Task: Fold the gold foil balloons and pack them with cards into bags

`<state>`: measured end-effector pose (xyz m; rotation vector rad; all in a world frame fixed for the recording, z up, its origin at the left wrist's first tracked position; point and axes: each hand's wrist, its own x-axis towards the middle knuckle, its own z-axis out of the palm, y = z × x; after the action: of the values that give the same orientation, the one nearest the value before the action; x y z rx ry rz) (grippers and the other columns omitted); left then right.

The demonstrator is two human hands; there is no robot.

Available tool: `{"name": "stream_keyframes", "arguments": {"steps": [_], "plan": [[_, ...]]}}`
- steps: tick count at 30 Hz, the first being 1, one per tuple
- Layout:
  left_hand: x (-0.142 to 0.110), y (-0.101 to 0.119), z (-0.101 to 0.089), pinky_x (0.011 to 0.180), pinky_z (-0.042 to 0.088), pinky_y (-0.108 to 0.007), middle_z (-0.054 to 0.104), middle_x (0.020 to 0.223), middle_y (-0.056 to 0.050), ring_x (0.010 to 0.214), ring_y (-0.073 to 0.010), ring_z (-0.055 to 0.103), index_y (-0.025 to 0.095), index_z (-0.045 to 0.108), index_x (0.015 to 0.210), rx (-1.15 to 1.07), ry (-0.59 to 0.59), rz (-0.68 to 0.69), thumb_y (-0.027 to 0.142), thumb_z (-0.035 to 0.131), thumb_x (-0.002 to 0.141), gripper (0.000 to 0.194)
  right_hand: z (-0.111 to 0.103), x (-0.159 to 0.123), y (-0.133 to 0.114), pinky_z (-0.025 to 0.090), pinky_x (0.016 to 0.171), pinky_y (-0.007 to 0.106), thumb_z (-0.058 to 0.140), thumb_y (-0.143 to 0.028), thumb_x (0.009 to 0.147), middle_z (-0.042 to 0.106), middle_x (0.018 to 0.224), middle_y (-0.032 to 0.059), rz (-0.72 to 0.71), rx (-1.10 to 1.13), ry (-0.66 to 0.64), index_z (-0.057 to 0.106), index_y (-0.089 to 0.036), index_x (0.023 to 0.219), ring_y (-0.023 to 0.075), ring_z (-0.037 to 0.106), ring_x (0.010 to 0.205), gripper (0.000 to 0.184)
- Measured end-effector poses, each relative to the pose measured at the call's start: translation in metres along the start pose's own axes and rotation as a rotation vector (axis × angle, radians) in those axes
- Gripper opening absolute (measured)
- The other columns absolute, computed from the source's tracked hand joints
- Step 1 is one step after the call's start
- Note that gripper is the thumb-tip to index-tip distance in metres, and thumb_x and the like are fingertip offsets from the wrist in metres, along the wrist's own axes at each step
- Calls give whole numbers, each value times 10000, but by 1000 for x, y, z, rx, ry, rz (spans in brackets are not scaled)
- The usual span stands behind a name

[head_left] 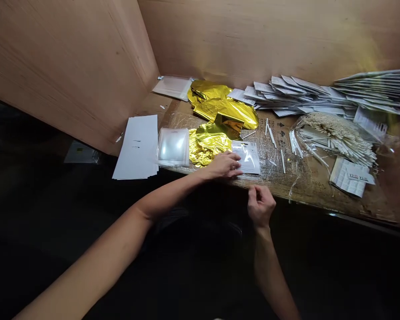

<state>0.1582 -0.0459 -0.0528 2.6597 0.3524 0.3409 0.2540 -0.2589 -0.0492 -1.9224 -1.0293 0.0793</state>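
My left hand (224,165) reaches over the front of the table, its fingers somewhat apart and resting at the left edge of a clear packet (250,159) with a printed white card in it. Right behind that wrist lies a heap of shiny gold foil pieces (210,141). My right hand (262,205) is closed just in front of the table edge, apart from the packet; whatever is inside its curled fingers, if anything, is hidden. To the left of the foil sits a stack of clear plastic bags (173,146), beside a stack of white cards (138,146).
Larger gold foil sheets (225,106) lie at the back. Rows of filled packets (293,95) lean along the rear wall. A bag of white sticks (340,135) and a folded printed paper (350,177) are at right. Wooden panels (86,66) enclose the table.
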Motion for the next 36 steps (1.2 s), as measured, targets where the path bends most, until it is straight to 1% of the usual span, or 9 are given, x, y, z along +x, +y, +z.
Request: {"name": "stream_keyframes", "arguments": {"steps": [5,10,15,18,22,26,30,33,36], "plan": [[4,-10,-8,1120,443,-472,651,1469,-79,1328,-289,564,267,829,1111,-77,-59,14,414,517,1072,347,11,48,-10,416,664,326,525,-177,994,677,1115,95,-334,-422,-406,774,-230,1193,207,613,793,323],[1,-12,-5,1107,451,-469,642,1487,-66,1340,-287,554,294,830,1113,-85,-35,34,419,537,1064,322,-2,53,-6,446,693,324,523,-162,1000,670,1058,73,-422,-369,-582,787,-240,1042,212,631,849,278],[1,-13,0,1095,461,-469,649,1482,-71,1342,-290,556,291,824,1167,-98,-15,11,407,547,1058,319,10,66,-9,489,838,406,540,-240,1012,661,1177,143,-465,-365,-536,749,-215,1060,302,597,1072,216],[1,-15,0,1108,455,-458,654,1475,-69,1343,-284,561,284,819,1170,-91,-7,21,393,548,1055,313,12,70,-11,480,885,453,536,-313,1016,684,1021,121,-343,-95,-486,682,-219,924,285,608,983,196],[-8,-10,-6,1100,440,-459,664,1446,-63,1325,-277,563,278,807,1139,-82,-13,61,317,556,1038,273,-48,50,1,423,573,326,327,-552,1090,495,676,-13,-57,307,-283,621,-264,1010,175,429,547,419],[-26,3,-11,1087,407,-481,640,1452,-71,1361,-301,521,306,786,1142,-65,-86,151,254,596,999,243,-99,19,20,498,620,334,759,-607,879,641,908,45,-34,32,-532,702,-283,1207,218,606,732,465],[-35,13,-11,1106,370,-492,642,1446,-68,1431,-318,476,305,778,1116,-81,-119,223,302,612,1013,195,-63,7,29,521,702,342,728,-413,943,644,1342,125,-267,-385,-413,744,-301,1242,296,643,1071,319],[-34,18,-5,1103,372,-489,665,1398,-84,1399,-328,501,263,761,1081,-60,-83,220,457,655,1000,235,-27,14,30,507,735,337,572,-381,1048,700,1084,121,-296,-340,-308,738,-233,935,250,653,946,250],[-32,23,2,1044,405,-461,706,1289,-100,1254,-299,574,224,723,1121,27,-11,138,438,568,1050,273,-13,22,25,463,694,352,586,-479,1029,671,903,104,-111,-393,-138,674,-207,849,230,611,753,338]]}}
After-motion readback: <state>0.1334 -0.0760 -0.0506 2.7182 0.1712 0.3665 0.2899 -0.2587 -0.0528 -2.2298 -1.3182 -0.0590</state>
